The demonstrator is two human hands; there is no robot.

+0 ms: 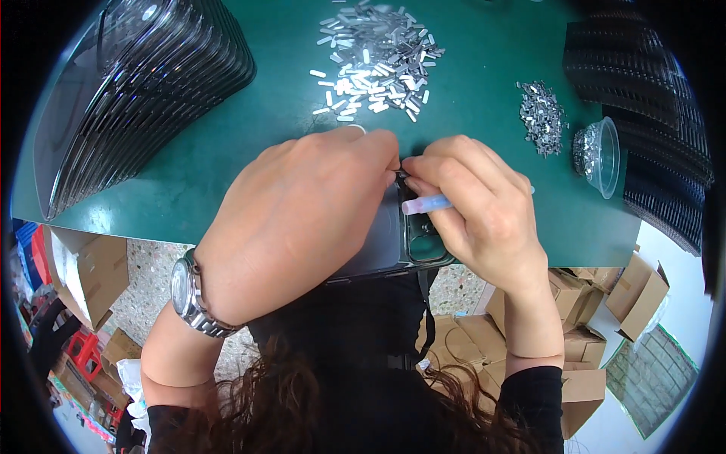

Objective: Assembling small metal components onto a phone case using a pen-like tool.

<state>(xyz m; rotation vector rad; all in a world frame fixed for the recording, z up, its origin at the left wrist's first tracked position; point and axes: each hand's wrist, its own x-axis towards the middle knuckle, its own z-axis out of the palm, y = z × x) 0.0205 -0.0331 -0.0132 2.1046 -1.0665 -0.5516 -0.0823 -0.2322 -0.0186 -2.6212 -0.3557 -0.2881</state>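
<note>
A phone case with a clear back and black frame (388, 233) lies at the table's near edge, its camera cutout toward my right hand. My left hand (302, 200) covers much of it, fingers closed in a pinch at its far edge. Right beside those fingertips, my right hand (484, 193) also pinches at that edge, while a thin translucent blue-and-pink stick (428, 203) rests in its curled fingers. A small dark piece shows between the two pinches; its kind is too hidden to tell. A metal watch (187, 295) is on my left wrist.
Loose silvery metal pieces (378, 83) lie in a heap on the green table (280, 98). Smaller bits (541, 121) are piled at right, near a clear plastic cup (605, 155). Stacked cases (166, 91) stand left; dark stacked trays (643, 98) line the right. Cardboard boxes (582, 303) sit below.
</note>
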